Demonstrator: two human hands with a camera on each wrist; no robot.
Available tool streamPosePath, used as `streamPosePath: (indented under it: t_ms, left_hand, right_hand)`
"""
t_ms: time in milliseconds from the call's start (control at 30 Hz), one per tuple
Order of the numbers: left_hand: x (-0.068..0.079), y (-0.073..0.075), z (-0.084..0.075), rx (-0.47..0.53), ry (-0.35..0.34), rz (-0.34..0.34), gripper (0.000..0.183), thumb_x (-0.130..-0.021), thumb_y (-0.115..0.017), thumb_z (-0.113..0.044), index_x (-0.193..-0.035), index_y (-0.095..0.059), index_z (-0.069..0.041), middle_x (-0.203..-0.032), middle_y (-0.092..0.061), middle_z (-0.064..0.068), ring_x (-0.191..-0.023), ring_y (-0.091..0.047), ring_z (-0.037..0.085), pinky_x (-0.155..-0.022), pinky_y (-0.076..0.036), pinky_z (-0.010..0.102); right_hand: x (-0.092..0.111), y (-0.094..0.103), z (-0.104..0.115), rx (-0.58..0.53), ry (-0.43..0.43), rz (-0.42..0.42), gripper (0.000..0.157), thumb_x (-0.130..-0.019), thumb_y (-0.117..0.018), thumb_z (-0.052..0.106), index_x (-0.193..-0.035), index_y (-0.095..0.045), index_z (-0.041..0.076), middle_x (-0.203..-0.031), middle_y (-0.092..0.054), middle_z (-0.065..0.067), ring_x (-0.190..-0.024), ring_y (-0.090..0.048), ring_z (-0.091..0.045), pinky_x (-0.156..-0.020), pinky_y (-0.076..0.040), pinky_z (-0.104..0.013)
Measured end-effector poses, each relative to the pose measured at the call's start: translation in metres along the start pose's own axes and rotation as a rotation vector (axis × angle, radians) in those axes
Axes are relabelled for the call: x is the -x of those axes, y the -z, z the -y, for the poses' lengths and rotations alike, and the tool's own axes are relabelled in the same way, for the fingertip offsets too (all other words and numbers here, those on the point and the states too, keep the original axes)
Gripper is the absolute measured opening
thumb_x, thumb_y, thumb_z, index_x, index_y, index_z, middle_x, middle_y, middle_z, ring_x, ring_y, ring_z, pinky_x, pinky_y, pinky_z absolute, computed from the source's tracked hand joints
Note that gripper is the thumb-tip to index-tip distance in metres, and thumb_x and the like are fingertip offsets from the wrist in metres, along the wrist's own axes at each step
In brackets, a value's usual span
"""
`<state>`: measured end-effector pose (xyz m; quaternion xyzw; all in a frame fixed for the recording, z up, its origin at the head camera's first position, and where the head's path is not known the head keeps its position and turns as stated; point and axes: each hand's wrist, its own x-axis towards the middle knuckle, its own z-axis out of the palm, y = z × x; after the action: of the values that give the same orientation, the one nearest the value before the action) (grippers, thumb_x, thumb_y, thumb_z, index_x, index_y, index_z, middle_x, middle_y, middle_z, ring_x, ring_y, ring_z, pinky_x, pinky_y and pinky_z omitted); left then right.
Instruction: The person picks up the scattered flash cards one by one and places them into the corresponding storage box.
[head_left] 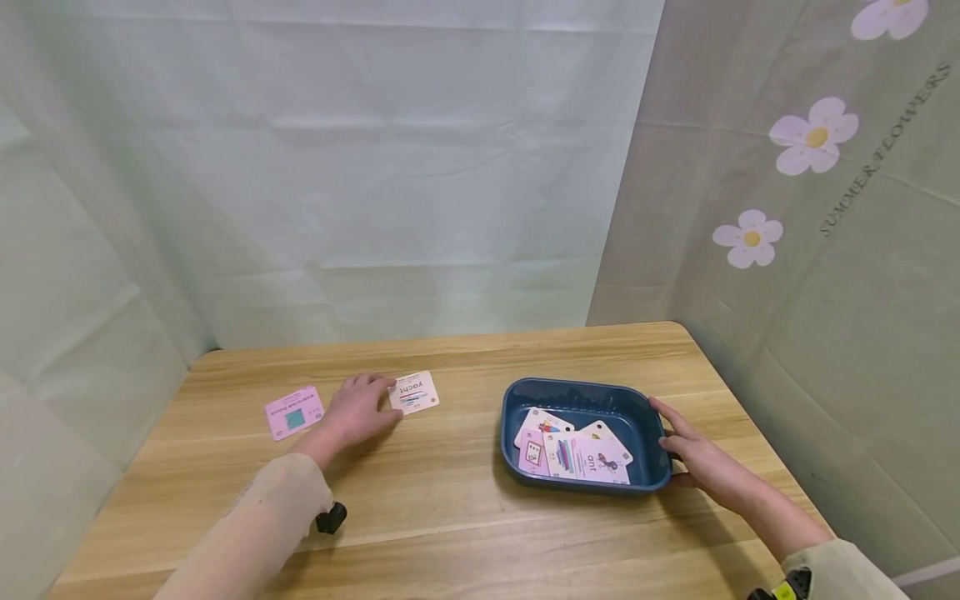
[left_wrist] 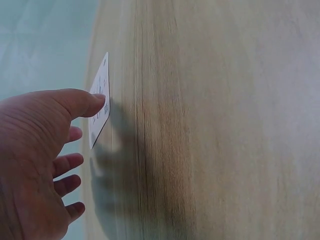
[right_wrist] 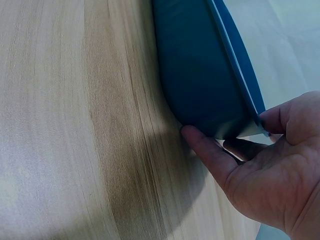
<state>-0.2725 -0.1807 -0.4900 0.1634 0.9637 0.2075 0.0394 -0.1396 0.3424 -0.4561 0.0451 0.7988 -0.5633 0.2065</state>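
A white card printed "yacht" [head_left: 416, 395] lies near the back of the wooden table. At its left edge is my left hand [head_left: 363, 410], fingers spread; in the left wrist view the thumb overlaps the card [left_wrist: 104, 82] and the other fingers bend loosely below. Left of this hand lies a pink card [head_left: 295, 413] with a teal square. On the right stands a dark blue rectangular tray [head_left: 585, 390] holding several picture cards, one reading "ant" [head_left: 600, 461]. My right hand [head_left: 701, 458] grips the tray's right end, its fingers spread between rim and base.
The wooden table [head_left: 465, 525] runs back to a pale curtain [head_left: 390, 183]. Curtains also hang along both sides, the right one [head_left: 840, 333] with printed flowers and lettering. Dark devices [head_left: 331, 517] sit at both wrists.
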Motion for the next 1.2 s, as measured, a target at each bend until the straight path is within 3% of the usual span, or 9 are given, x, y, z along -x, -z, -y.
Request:
streamPosePath:
  t_ms: [1200]
  left_hand:
    - [-0.010, 0.000, 0.001, 0.028, 0.076, 0.047, 0.078, -0.094, -0.071, -0.045, -0.152, -0.044, -0.001, -0.156, -0.033, 0.031, -0.142, -0.024, 0.055, -0.114, -0.022, 0.069]
  right_hand:
    - [0.000, 0.001, 0.001, -0.002, -0.010, 0.002, 0.069, -0.109, -0.034, 0.012, -0.165, 0.002, 0.030, -0.166, 0.019, -0.024, -0.146, -0.005, -0.060, -0.102, -0.041, -0.068]
